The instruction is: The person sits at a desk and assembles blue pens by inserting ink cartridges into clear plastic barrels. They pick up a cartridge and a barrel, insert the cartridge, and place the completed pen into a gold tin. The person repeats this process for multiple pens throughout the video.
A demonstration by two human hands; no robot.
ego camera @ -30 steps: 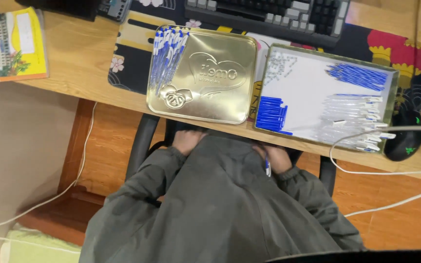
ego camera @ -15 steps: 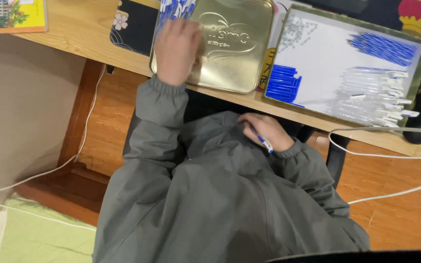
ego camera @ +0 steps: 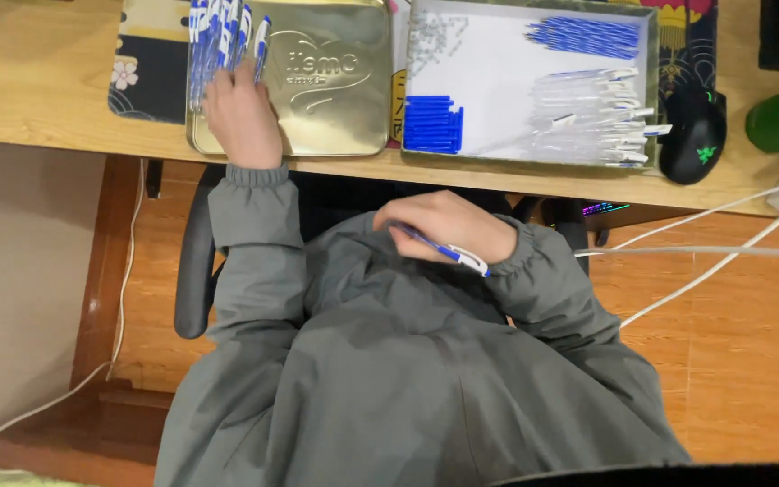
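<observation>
- Resting its loosely spread, empty fingers on the row of finished pens (ego camera: pixel 223 41), the left hand (ego camera: pixel 243 117) is lying on the gold tin lid (ego camera: pixel 335 90).
- Gripping one blue-and-white pen (ego camera: pixel 448 251) in the lap, the right hand (ego camera: pixel 448 225) is pointing it rightward, well apart from that row.

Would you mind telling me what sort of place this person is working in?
Probably a home computer desk used for small assembly work: a wooden desk with a computer mouse, and an open tin tray of pen parts beside its gold lid.

Left hand (ego camera: pixel 243 115) on pens (ego camera: pixel 224 41) atop gold lid (ego camera: pixel 326 99); right hand (ego camera: pixel 448 225) holds pen (ego camera: pixel 448 251).
</observation>
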